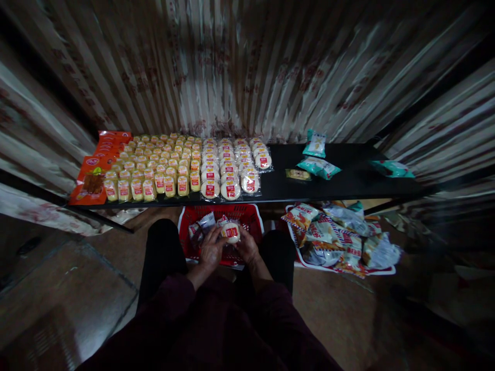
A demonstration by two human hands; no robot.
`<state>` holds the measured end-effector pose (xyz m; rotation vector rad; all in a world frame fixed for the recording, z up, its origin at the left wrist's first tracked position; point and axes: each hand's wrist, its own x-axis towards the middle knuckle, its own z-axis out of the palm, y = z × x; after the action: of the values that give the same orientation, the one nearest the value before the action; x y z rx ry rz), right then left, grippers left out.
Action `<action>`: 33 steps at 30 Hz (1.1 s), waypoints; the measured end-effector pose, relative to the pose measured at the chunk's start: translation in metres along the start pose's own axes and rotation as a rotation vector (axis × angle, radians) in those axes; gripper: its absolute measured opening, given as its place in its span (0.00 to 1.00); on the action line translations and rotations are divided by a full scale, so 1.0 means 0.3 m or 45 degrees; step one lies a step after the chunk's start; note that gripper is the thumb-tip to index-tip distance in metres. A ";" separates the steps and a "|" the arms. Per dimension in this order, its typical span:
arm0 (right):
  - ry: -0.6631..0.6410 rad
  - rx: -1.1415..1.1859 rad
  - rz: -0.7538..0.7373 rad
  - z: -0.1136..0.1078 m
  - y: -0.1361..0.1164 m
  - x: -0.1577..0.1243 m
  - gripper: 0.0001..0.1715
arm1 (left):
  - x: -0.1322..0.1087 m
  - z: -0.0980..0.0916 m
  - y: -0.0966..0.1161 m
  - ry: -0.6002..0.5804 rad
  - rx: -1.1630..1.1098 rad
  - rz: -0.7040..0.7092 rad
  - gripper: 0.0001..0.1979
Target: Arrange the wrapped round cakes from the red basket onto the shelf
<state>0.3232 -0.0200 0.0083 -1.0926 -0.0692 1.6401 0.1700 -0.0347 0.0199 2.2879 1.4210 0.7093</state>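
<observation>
Between my two hands is a round, pale packaged cake (231,233) with a red and yellow label, in clear wrap. My left hand (211,248) grips its left side, and my right hand (247,246) has its fingers at the right edge. Both are above a red plastic basket (250,212) that stands between my knees, with several wrapped snacks in it. On the black shelf (278,193) just beyond, matching round cakes (231,189) lie in overlapping columns. Left of them stand rows of small yellow packaged cakes (170,186).
Orange snack packets (92,178) lie at the shelf's left end. Toward the right are teal packets (319,167) and one small yellow packet (297,174). A second basket (381,271), heaped with snack bags (328,234), sits on the floor to the right. Draped striped cloth (232,67) hangs behind.
</observation>
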 end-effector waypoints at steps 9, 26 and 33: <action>-0.047 -0.175 -0.064 0.010 0.031 0.000 0.27 | 0.048 -0.030 -0.079 0.035 -0.355 -0.431 0.17; -0.081 -0.178 -0.126 0.029 -0.006 -0.106 0.23 | 0.136 -0.078 -0.021 0.127 -1.002 -0.722 0.14; -0.082 -0.191 -0.167 0.023 -0.034 -0.139 0.23 | 0.164 -0.100 0.039 0.167 -1.202 -0.703 0.13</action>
<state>0.3245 -0.0458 0.0434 -1.1238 -0.3041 1.5712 0.1792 0.0056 0.0617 1.0942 1.2760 1.0487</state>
